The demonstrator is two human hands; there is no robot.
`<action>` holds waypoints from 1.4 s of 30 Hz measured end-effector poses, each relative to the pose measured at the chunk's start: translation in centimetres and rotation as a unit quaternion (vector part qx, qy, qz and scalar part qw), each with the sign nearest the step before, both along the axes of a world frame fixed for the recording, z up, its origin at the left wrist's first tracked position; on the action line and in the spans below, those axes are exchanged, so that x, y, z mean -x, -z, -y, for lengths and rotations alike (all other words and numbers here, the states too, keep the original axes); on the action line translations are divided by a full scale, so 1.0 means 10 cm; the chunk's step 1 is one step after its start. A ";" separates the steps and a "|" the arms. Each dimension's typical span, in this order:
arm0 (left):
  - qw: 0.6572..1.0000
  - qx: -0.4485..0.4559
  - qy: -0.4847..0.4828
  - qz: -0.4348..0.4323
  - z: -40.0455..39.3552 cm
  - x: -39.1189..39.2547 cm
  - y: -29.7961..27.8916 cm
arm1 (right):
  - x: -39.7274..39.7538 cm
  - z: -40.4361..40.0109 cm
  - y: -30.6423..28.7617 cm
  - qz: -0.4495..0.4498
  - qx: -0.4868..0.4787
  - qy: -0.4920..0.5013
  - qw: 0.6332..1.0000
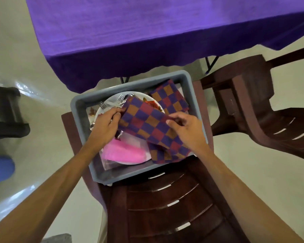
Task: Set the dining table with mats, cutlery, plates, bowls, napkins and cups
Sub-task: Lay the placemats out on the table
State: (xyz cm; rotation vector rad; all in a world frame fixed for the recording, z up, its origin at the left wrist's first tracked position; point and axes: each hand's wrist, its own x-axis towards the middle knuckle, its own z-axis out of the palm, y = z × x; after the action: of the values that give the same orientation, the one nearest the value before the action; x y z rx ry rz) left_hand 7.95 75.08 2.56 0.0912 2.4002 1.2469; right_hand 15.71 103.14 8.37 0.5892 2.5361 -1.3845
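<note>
Both hands are over the grey tub (77,109) on the brown chair (165,207). The left hand (104,128) pinches one edge of the checked mat (147,125), the right hand (188,130) pinches the other, fingers curled on the cloth. Under it lie forks (119,99) on a white plate (102,109) and pink cups (125,153). The purple worktop (147,28) stands just beyond.

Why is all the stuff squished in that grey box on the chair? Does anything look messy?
A bit messy. The grey tub sits on a brown chair, with forks, white plates and pink cups jumbled together. Both hands pinch a checkered mat. Nothing looks spilled or broken.
</note>
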 end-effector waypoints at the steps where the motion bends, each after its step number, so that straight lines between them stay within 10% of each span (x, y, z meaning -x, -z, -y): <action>1: 1.000 -0.012 -0.006 0.008 -0.01 -0.01 0.00 | 0.08 -0.09 0.00 0.007 0.006 0.037 0.999; 15: 1.000 0.017 -0.009 -0.004 0.03 -0.19 -0.03 | 0.76 -0.33 0.82 0.170 -0.248 -0.064 0.952; 24: 0.999 0.021 0.027 0.008 0.12 -0.25 0.08 | 0.38 0.09 0.38 -0.040 -0.376 -0.145 0.914; 39: 0.999 -0.035 -0.020 0.024 -0.06 -0.26 0.12 | -0.18 0.54 0.42 0.011 -0.399 -0.318 0.860; 42: 0.999 0.000 -0.026 -0.033 -0.02 -0.22 0.09 | 0.00 0.28 0.46 0.018 -0.328 -0.233 0.915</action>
State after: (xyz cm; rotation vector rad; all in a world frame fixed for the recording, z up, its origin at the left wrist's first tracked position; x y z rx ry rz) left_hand 10.19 75.30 1.62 0.0724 2.4732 1.2852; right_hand 15.72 100.33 3.74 0.0646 2.8239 -0.3463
